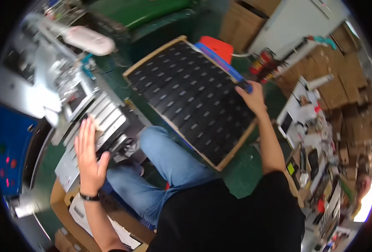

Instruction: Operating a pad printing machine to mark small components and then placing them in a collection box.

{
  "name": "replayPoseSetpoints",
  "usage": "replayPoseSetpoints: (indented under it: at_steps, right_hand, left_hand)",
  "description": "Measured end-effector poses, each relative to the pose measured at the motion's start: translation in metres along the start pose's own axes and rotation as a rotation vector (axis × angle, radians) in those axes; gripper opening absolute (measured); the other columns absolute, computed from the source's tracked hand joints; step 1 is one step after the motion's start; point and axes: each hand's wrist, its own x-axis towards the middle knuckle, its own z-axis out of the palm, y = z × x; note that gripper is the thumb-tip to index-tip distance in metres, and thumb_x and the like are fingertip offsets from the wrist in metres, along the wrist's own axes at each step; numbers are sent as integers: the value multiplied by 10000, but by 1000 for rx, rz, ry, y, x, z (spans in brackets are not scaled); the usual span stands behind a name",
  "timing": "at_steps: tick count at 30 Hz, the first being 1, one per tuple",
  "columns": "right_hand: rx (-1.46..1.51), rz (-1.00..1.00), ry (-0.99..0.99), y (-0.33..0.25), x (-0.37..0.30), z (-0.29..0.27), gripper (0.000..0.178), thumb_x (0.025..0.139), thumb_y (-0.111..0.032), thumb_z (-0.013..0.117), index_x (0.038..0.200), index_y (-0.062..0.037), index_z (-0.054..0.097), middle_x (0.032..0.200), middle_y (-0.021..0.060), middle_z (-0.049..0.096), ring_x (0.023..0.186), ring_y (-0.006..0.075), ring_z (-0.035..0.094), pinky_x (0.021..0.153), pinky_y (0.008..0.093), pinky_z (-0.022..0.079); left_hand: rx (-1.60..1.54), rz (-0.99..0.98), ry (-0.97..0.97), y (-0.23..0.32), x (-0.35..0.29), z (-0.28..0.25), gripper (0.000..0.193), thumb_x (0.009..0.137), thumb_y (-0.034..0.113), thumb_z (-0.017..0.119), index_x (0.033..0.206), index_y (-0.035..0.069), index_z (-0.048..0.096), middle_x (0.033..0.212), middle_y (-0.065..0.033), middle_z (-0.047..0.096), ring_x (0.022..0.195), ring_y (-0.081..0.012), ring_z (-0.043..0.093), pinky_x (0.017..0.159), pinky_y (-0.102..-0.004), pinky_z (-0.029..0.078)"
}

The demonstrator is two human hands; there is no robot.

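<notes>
Grasping the box (pixel 237 145) by its right rim, the person's right hand (pixel 255 99) adjoins black pieces (pixel 186 101) inside; the left hand (pixel 90 161), released, fingers straight, is well left of the box.

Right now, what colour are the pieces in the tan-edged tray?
Black pieces with small pale marks; best in the head view.

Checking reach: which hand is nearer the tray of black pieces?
Right: the right hand is at the right edge of the tray; the left hand is apart, left of it.
</notes>
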Motion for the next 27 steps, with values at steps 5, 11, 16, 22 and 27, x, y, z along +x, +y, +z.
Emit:
replayPoseSetpoints:
  at_steps: [5, 11, 16, 22, 27]
  right_hand:
    - [-47, 107, 13, 21, 13, 18, 747, 887, -522, 856, 1370, 20, 678, 1341, 254, 642, 1217, 409, 628, 1080, 453, 520]
    - [-168, 175, -131, 16, 21, 34, 790, 889, -555, 838, 1390, 32, 665, 1375, 253, 631, 1260, 413, 617, 1103, 455, 513]
    - [-75, 145, -82, 13, 27, 47, 803, 888, -557, 836, 1387, 49, 665, 1372, 266, 646, 1256, 422, 630, 1099, 458, 521]
    - [-66, -21, -89, 5, 42, 33, 716, 901, -508, 838, 1331, 46, 699, 1305, 267, 705, 1203, 422, 663, 1066, 468, 537]
    - [46, -285, -112, -82, 28, 18, 534, 967, -254, 816, 1403, 1, 642, 1412, 190, 623, 1279, 358, 609, 1134, 421, 484]
  left_hand:
    - [-131, 33, 214, 16, -94, 10, 623, 1091, 464, 523, 1548, 46, 590, 1584, -222, 621, 1493, -397, 566, 1311, -583, 277]
    - [10, -609, 382, -49, -233, -9, 557, 1065, 250, 646, 1557, 8, 555, 1648, -223, 516, 1525, -412, 484, 1294, -506, 335]
    - [295, -1027, -82, -92, -408, -3, 670, 992, 212, 729, 1603, 32, 520, 1711, -254, 395, 1552, -455, 422, 1286, -484, 349]
    - [-3, -1072, -158, -85, -437, 5, 696, 861, 109, 792, 1527, 28, 607, 1489, -259, 599, 1330, -458, 590, 1171, -482, 468]
    - [143, -985, -67, -83, -415, 5, 520, 818, 185, 828, 1310, 56, 723, 1284, -201, 681, 1149, -414, 649, 1057, -481, 523]
